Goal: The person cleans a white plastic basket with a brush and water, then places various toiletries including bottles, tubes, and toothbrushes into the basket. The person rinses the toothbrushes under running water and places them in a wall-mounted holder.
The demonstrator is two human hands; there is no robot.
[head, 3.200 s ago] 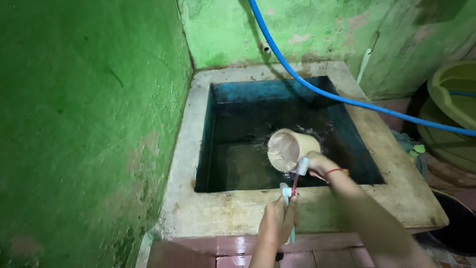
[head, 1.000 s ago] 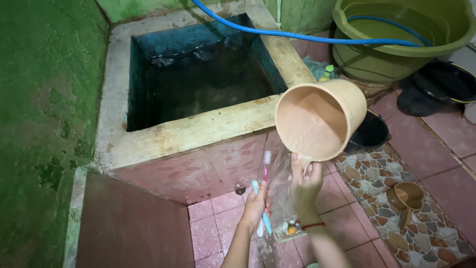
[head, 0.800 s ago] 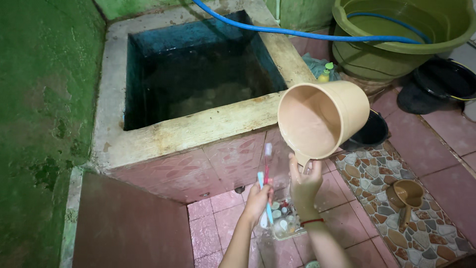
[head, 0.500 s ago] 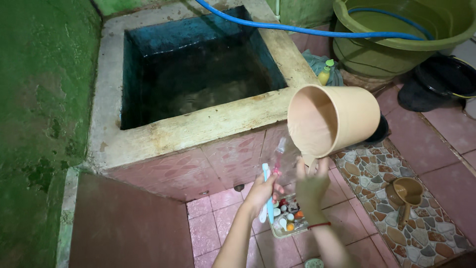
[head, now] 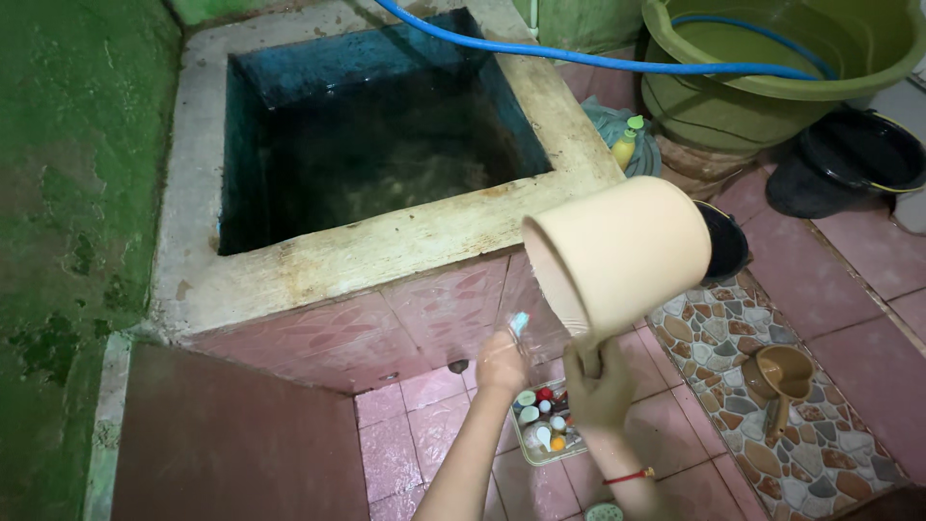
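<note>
head view: scoop tipped over a small tray
right hand (head: 600, 386) fingers clamp the scoop (head: 617, 253) handle, mouth tilted left toward the left hand (head: 502, 363), clamped on a brush (head: 518, 324) above the tray (head: 546, 425).

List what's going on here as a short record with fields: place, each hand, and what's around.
Place: tiled washroom floor beside a concrete water tank
Right hand: grips the handle of a tilted beige dipper
Left hand: holds a small clear bottle at the dipper's mouth
Below hands: clear tray of small coloured items
Nearby: blue hose, green tub, brown scoop
</note>
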